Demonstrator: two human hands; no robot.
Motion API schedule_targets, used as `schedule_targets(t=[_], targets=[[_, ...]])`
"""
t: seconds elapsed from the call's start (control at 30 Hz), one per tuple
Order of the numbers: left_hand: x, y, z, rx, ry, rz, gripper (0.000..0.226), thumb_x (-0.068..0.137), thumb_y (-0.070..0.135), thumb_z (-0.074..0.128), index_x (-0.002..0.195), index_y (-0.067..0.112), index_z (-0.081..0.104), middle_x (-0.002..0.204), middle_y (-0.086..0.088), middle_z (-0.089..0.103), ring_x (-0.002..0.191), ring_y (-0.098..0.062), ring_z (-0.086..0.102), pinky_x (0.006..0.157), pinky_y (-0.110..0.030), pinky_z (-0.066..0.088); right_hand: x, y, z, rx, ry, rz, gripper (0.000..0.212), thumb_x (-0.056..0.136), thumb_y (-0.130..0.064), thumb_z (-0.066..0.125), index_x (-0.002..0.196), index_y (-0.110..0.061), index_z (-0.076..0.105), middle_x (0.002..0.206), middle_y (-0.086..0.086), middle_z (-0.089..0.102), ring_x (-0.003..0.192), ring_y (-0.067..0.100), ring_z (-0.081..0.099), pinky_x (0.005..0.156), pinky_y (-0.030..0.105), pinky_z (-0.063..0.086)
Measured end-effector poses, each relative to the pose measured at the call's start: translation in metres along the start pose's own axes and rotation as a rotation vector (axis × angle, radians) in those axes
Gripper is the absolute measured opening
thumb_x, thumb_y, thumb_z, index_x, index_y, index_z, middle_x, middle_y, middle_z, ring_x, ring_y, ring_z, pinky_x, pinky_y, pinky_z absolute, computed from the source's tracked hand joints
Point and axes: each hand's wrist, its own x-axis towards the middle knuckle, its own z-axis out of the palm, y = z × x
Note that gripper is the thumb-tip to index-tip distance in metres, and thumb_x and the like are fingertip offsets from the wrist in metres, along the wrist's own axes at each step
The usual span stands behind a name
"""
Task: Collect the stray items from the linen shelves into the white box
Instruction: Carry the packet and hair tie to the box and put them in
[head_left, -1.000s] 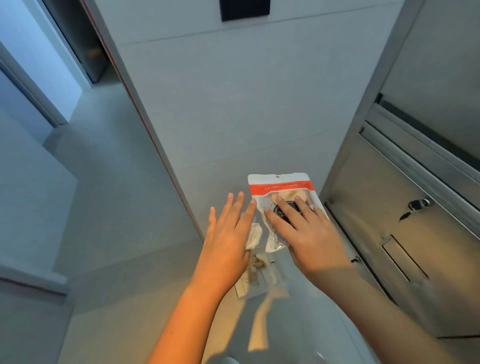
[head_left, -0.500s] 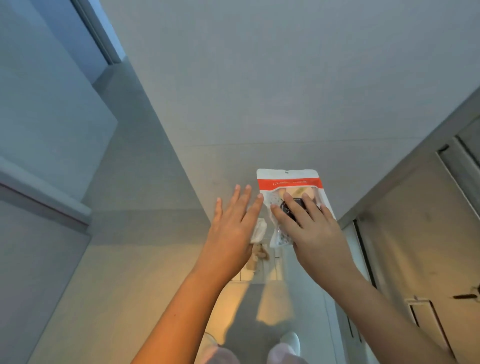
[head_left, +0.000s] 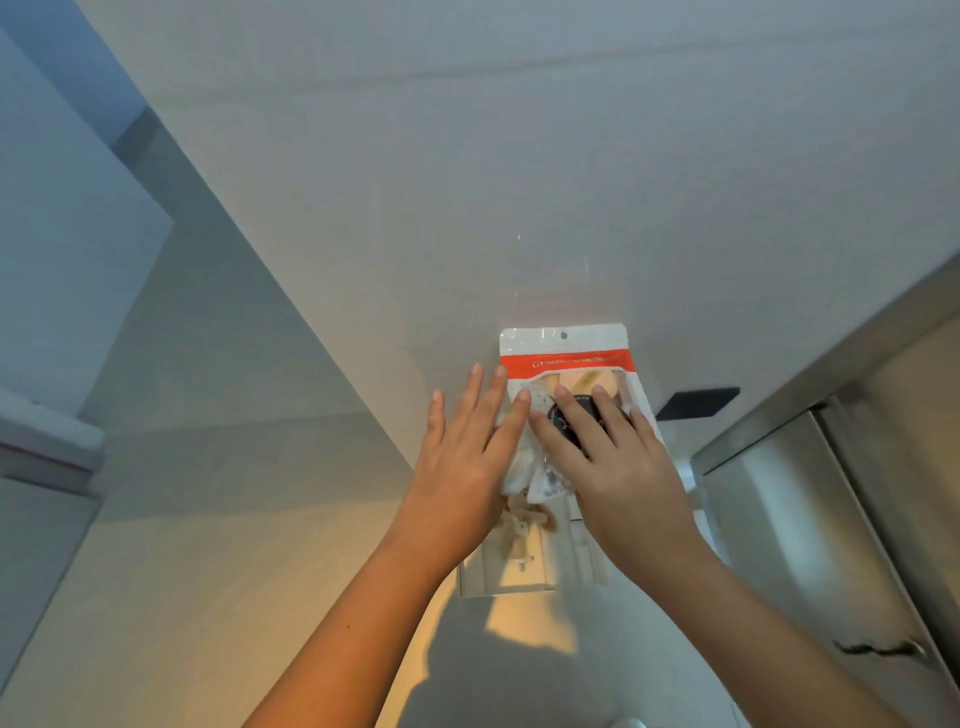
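Packet (head_left: 566, 358) lies under flat right grip (head_left: 618, 467); left grip (head_left: 467, 467), fingers straight, touches its edge.

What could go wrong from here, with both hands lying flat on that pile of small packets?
1. The left hand and the right hand lie with straight fingers on the pile, gripping nothing, so the orange-banded packet could slide away.
2. The packet seems to reach past the white box below it, so it may tip out.

The left hand (head_left: 462, 457) and right hand (head_left: 618, 467) carry the red-band packet (head_left: 566, 358) and a small white box (head_left: 498, 577) above the pale floor (head_left: 530, 618)
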Motion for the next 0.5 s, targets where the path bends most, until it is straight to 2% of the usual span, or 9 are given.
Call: schedule_targets(t=[0.17,0.23,0.33,0.47,0.5], targets=[[-0.012,-0.026,0.093,0.018,-0.012,0.023,0.094,0.039,-0.006,0.088,0.125,-0.006,0.052,0.133,-0.030,0.045,0.122,-0.051,0.038,0.091,-0.066,0.016,-0.044,-0.005,0.084,-0.024,0.023,-0.035,0.049,0.070,-0.006,0.076,0.118,-0.010,0.064,0.119,0.019,0.062,0.106,0.043,0.059,0.081,0.055,0.052],[-0.018,-0.035,0.128,0.025,0.005,0.038,0.093,0.038,-0.004,0.088,0.124,-0.007,0.052,0.133,-0.031,0.045,0.120,-0.053,0.039,0.089,-0.069,0.016,-0.060,-0.004,0.115,-0.037,0.043,-0.050,0.046,0.073,-0.009,0.074,0.117,-0.011,0.064,0.119,0.019,0.062,0.106,0.042,0.060,0.081,0.055,0.052],[-0.030,-0.052,0.179,0.070,0.033,0.082,0.094,0.041,0.000,0.088,0.127,-0.005,0.050,0.134,-0.029,0.044,0.122,-0.051,0.037,0.091,-0.068,0.016,-0.084,-0.002,0.161,-0.073,0.091,-0.068,0.034,0.084,-0.009,0.055,0.116,-0.012,0.065,0.119,0.018,0.062,0.106,0.042,0.060,0.081,0.053,0.052],[-0.041,-0.073,0.244,0.122,0.068,0.144,0.099,0.047,0.003,0.087,0.133,0.002,0.038,0.138,-0.025,0.043,0.126,-0.046,0.033,0.094,-0.065,0.019,-0.116,0.001,0.218,-0.096,0.132,-0.076,0.039,0.079,-0.008,0.069,0.117,-0.013,0.064,0.121,0.018,0.061,0.108,0.042,0.058,0.082,0.055,0.051],[-0.043,-0.078,0.260,0.126,0.077,0.148,0.099,0.048,0.002,0.087,0.133,0.003,0.036,0.138,-0.025,0.042,0.126,-0.046,0.032,0.094,-0.064,0.020,-0.123,0.002,0.230,-0.107,0.143,-0.083,0.037,0.081,-0.009,0.065,0.117,-0.013,0.064,0.121,0.017,0.061,0.108,0.042,0.058,0.082,0.055,0.051]])
